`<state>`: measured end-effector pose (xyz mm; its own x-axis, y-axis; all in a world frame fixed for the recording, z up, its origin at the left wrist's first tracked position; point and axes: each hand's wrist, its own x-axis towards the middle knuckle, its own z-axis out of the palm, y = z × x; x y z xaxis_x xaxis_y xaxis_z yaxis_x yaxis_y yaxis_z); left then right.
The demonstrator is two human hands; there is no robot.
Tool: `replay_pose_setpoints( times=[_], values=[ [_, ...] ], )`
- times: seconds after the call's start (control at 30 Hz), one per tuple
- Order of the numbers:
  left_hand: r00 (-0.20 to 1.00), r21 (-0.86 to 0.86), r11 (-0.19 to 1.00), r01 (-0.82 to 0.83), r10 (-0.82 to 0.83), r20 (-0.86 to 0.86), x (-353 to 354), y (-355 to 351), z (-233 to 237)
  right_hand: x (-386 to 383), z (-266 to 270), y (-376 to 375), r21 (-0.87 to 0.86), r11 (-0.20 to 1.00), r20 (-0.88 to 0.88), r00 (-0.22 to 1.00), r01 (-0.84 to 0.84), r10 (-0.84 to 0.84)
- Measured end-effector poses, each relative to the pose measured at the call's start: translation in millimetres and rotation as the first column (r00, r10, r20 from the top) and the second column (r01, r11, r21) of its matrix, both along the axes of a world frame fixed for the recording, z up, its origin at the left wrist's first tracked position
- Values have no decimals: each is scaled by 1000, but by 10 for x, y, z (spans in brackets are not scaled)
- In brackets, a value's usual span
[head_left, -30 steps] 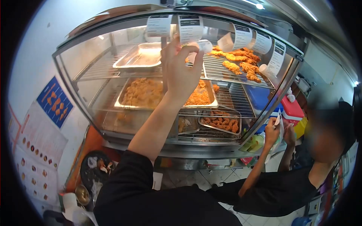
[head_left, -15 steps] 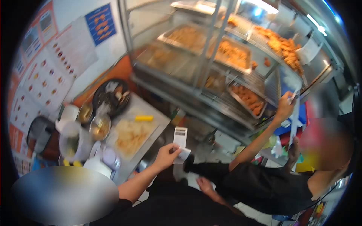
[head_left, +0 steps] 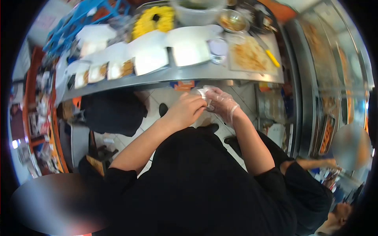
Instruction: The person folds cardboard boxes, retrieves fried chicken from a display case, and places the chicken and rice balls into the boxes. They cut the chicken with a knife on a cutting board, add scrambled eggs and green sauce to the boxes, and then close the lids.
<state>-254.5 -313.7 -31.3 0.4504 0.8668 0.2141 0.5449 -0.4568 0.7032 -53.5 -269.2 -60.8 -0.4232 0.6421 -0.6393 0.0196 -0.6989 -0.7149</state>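
My left hand point(head_left: 185, 112), bare, is closed in front of my body, its fingers curled toward my other hand. My right hand point(head_left: 223, 105) wears a clear plastic glove and meets it with bent fingers. Between the fingertips shows a small crumpled white paper slip point(head_left: 203, 93); its print cannot be read. Both hands are over the floor, just short of the steel counter point(head_left: 157, 83). On that counter stand open white takeaway boxes point(head_left: 151, 59), some holding browned food, and a cutting board point(head_left: 241, 65) with chopped food and a yellow-handled knife point(head_left: 271, 58).
Behind the boxes are yellow plastic material point(head_left: 152, 23), a clear tub point(head_left: 199, 10) and a metal bowl point(head_left: 233, 21). A glass food cabinet point(head_left: 311, 86) stands at right, a co-worker in black point(head_left: 307, 188) beside it. Another dark-clothed person point(head_left: 114, 112) is at left, near shelves point(head_left: 43, 118).
The view has swung from the food cabinet to the counter with the boxes. My left hand has brought the slip in against my gloved right hand.
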Motion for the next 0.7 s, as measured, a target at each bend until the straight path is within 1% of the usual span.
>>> replay_pose_setpoints(
  times=[0.07, 0.1, 0.13, 0.2, 0.23, 0.27, 0.33, 0.37, 0.4, 0.47, 0.5, 0.53, 0.57, 0.6, 0.63, 0.67, 0.7],
  values=[
    [1000, 86, 996, 1, 2, -27, -500, -52, -102, -564, 125, 70, -259, 965, 29, 999, 46, -40],
    [998, 99, 995, -15, 20, -53, -783, -87, -171, -830, -30, 75, -294, 955, -9, 999, 49, -54],
    [996, 110, 991, -73, 79, -48, -1079, -133, -224, -1149, -182, 95, -283, 959, -4, 1000, -5, 4],
    [989, 108, 984, -139, 144, -38, -1645, -285, -278, -1829, -403, 133, -29, 997, -90, 993, -75, 73],
    [983, 85, 979, -183, 183, 8, -1944, -348, -426, -2165, -487, 202, -68, 994, -9, 996, -87, 87],
    [974, 83, 971, -225, 225, 8, -2254, -394, -488, -2525, -509, 252, -70, 989, -9, 992, -129, 129],
    [917, 40, 930, -364, 351, 188, -2805, -486, -600, -3175, -499, 286, -77, 995, -93, 993, 64, -72],
    [869, 17, 897, -441, 422, 258, -3083, -512, -683, -3560, -469, 332, -55, 979, -6, 981, 195, -195],
    [845, -2, 878, -479, 461, 272, -3361, -546, -756, -3851, -521, 396, -62, 986, 17, 988, 155, -154],
    [651, -50, 692, -720, 699, 296, -3898, -630, -912, -4285, -617, 555, 190, 978, 157, 981, 80, -111],
    [535, -118, 580, -806, 799, 275, -4155, -654, -1028, -4524, -550, 642, 254, 965, 346, 938, -69, -24],
    [375, -331, 445, -832, 891, 256, -4406, -697, -1142, -4771, -493, 687, 249, 964, 359, 933, -97, 1],
    [294, -373, 380, -846, 918, 267, -4735, -710, -1185, -5007, -446, 714, 356, 891, 468, 879, -281, 91],
    [177, -538, 298, -788, 948, 266, -5043, -742, -1401, -5205, -449, 742, 428, 779, 578, 802, -459, 154],
    [93, -500, 193, -845, 972, 217, -5310, -761, -1253, -5243, -941, 882, 418, 726, 674, 723, -545, 154],
    [189, -1, 191, -982, 974, 123, -5593, -797, -1156, -5402, -852, 835, 405, 726, 686, 709, -556, 160],
    [238, 326, 185, -927, 962, 133, -5783, -766, -718, -5684, -623, 749, 507, 583, 679, 711, -635, 184]
  ],
)
